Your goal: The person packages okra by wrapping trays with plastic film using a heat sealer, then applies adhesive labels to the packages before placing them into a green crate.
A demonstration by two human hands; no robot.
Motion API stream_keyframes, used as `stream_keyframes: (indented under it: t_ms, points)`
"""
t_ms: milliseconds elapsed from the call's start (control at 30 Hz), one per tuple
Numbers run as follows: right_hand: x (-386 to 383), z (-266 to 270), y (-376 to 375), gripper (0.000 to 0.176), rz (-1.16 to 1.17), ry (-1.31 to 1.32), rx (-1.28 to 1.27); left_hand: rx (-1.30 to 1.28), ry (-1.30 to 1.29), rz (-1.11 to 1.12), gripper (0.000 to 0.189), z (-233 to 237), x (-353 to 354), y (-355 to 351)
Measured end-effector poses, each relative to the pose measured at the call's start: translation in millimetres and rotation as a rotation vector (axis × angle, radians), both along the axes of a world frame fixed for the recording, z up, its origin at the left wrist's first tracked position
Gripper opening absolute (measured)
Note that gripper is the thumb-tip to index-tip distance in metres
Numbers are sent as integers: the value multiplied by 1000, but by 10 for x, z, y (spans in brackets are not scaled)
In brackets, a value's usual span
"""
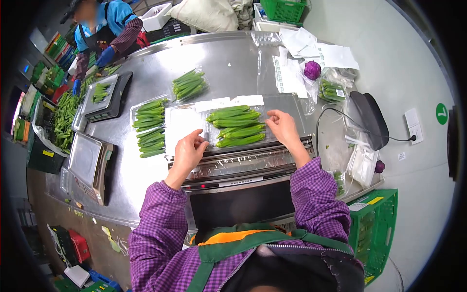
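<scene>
A clear tray of green okra [237, 125], laid in two stacked rows, rests on the wrapping machine [238, 168] in front of me. My left hand [191, 151] hovers just left of this tray, its fingers half curled and thumb apart from them. On the opposite side, my right hand [283, 127] has bent fingertips right by the tray's upper right edge. Clear film shows around the okra. Another okra tray [150, 127] lies to the left of the machine, and a further okra pack [189, 85] sits beyond it.
Two scales [90, 163] stand on the steel table [219, 53] at left. Across it, a person in blue gloves [105, 57] handles loose okra [65, 117]. Papers [299, 44], a purple cabbage [312, 70] and a black cable [335, 109] lie right. A green crate [374, 233] stands below.
</scene>
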State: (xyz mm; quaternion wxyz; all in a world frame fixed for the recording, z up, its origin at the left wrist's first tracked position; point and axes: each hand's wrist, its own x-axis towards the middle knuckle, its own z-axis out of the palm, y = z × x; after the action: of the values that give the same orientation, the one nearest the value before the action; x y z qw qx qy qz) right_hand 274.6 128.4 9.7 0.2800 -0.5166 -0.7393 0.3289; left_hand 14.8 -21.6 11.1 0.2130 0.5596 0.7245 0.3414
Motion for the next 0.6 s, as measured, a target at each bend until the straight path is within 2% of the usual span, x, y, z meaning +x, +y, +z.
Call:
stream_keyframes:
  t_ms: [200,400,600]
  points:
    - [52,-19,-6,23,32,-96,-26,-57,-115,50,41,-79,-13,-17]
    - [146,27,-84,25,97,-136,-54,-27,-68,55,37,-51,23,-85]
    - [167,88,-127,26,156,-305,-99,52,-52,67,36,-86,66,-166]
